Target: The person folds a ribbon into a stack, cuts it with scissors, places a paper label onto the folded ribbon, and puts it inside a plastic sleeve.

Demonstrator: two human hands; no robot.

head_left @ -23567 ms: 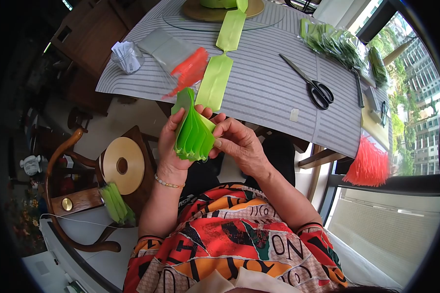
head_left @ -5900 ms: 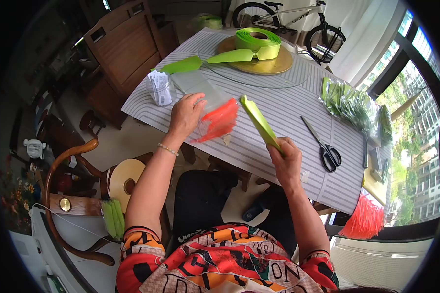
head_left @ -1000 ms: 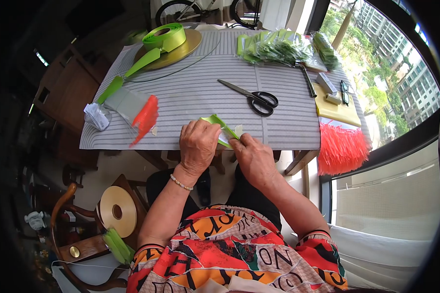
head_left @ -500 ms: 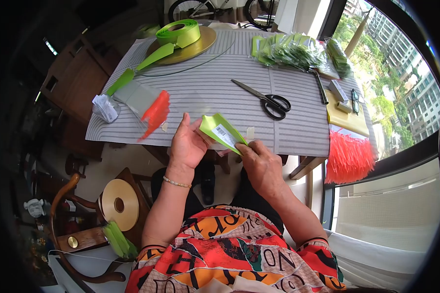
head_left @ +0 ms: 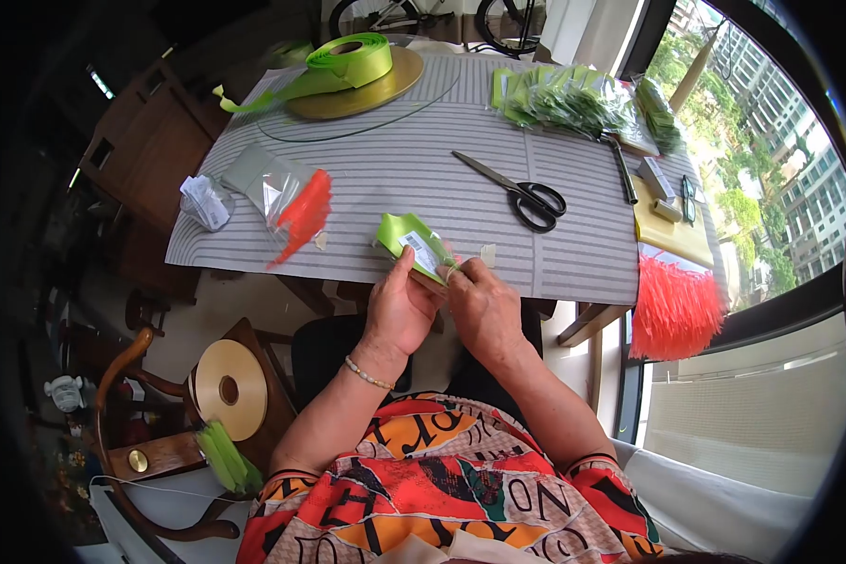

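A packet of folded green ribbon (head_left: 399,227) with a white barcode label is held over the front edge of the table, tilted down to the right. My left hand (head_left: 399,305) grips its lower part, thumb on top near the label. At its lower right end, the fingers of my right hand (head_left: 482,305) pinch the edge, with a bit of clear plastic film visible there. Black-handled scissors (head_left: 536,206) lie beyond my right hand. To the left of the packet are clear plastic bags (head_left: 271,188) with a red sealing strip.
A roll of green ribbon (head_left: 367,64) sits on a gold disc (head_left: 399,89) at the back. Several bagged green ribbons (head_left: 564,101) are piled at the back right. A cup of labels (head_left: 205,204) stands at the left edge. Red-fringed bags (head_left: 677,305) hang off the right edge.
My left hand has moved right and down and closed on the packet, which has shifted slightly left. The roll's loose ribbon end has swung up, away from the cup of labels.
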